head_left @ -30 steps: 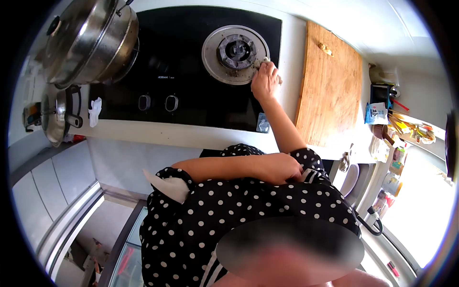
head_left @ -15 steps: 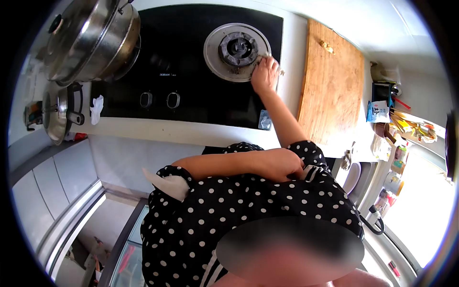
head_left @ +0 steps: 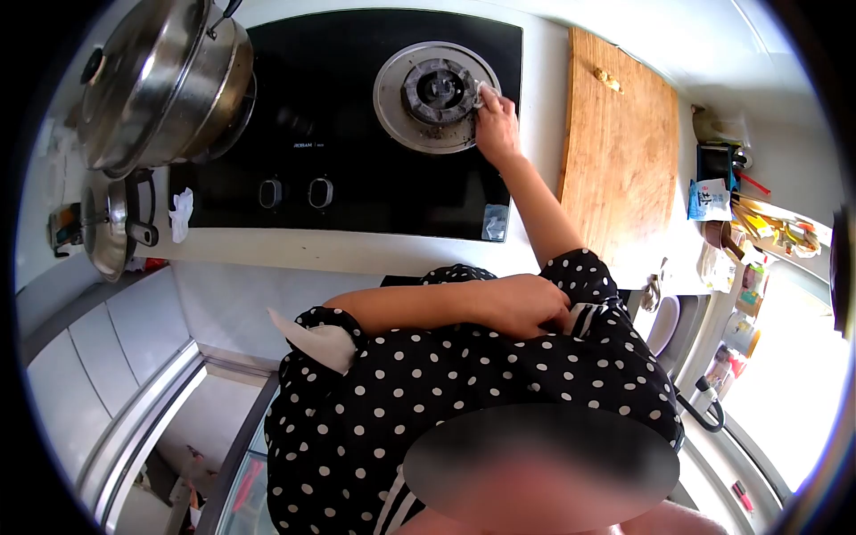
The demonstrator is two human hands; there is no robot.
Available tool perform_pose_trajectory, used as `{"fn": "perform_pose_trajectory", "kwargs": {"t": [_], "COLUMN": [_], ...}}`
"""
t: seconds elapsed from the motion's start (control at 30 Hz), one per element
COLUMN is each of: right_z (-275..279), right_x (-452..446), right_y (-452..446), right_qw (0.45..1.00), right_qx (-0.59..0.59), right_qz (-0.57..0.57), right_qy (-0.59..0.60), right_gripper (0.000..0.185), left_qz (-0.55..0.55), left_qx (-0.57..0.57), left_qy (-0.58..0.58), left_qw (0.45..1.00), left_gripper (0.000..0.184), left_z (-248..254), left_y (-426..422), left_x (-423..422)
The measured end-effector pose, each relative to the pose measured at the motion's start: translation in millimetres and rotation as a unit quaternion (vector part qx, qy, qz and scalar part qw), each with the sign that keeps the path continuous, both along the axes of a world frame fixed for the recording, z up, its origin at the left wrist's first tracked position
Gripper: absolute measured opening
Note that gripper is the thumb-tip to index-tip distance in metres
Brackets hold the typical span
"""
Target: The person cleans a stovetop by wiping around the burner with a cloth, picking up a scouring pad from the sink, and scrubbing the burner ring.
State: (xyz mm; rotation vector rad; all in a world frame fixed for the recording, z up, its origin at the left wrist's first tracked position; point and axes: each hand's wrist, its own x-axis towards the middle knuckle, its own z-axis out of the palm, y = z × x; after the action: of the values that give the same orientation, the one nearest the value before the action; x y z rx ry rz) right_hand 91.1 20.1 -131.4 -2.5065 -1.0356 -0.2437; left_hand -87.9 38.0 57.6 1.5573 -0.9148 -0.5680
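Note:
My right hand pinches a small crumpled white wipe against the right side of the burner's round metal plate. Dark specks of grime lie on the plate below the burner head, in the black glass cooktop. My left arm crosses in front of my body, and my left hand is closed on the cuff of my polka-dot right sleeve; its fingertips are partly hidden.
A large steel steamer pot stands at the left, above a lidded pan. A crumpled tissue lies at the cooktop's left edge. On the right are a wooden board with a yellowish piece on it, and a salt bag.
My right hand and the wipe have moved from the plate's lower right edge up and inward, nearer the burner head. My left hand keeps its place at the sleeve.

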Motion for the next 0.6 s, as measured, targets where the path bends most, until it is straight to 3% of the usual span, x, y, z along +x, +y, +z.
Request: {"fn": "perform_pose_trajectory", "kwargs": {"t": [0.03, 0.1, 0.2, 0.33, 0.47, 0.6], "right_z": [2.7, 12.9, 14.7, 9.9, 2.9, 18.0], "right_x": [-8.1, -46.9, -39.5, 1.8, -52.6, -17.0], "right_y": [0.1, -9.5, -4.3, 5.0, -9.5, -5.1], "right_qw": [1.000, 0.999, 0.999, 0.999, 1.000, 0.999], "right_qx": [-0.010, -0.005, 0.025, -0.039, -0.009, -0.012], "right_qz": [0.011, 0.007, 0.001, -0.004, -0.007, 0.029], "right_qy": [-0.027, 0.034, 0.025, -0.005, 0.019, 0.017], "right_gripper": [0.022, 0.032, 0.028, 0.030, 0.032, 0.022], "left_qz": [0.004, -0.019, -0.020, 0.010, -0.010, -0.025], "left_qx": [-0.005, 0.010, 0.009, 0.006, 0.007, 0.018], "left_qy": [0.000, 0.032, 0.044, 0.008, 0.040, 0.033], "left_qw": [1.000, 0.999, 0.999, 1.000, 0.999, 0.999], "left_gripper": [0.019, 0.019, 0.019, 0.019, 0.018, 0.020], "left_z": [-1.2, 7.6, 5.2, -3.9, 4.0, -3.0], "left_y": [0.7, 6.8, 1.8, -1.0, 1.9, -5.5], "left_x": [0.8, 6.9, 7.5, 5.8, 10.2, 9.7]}}
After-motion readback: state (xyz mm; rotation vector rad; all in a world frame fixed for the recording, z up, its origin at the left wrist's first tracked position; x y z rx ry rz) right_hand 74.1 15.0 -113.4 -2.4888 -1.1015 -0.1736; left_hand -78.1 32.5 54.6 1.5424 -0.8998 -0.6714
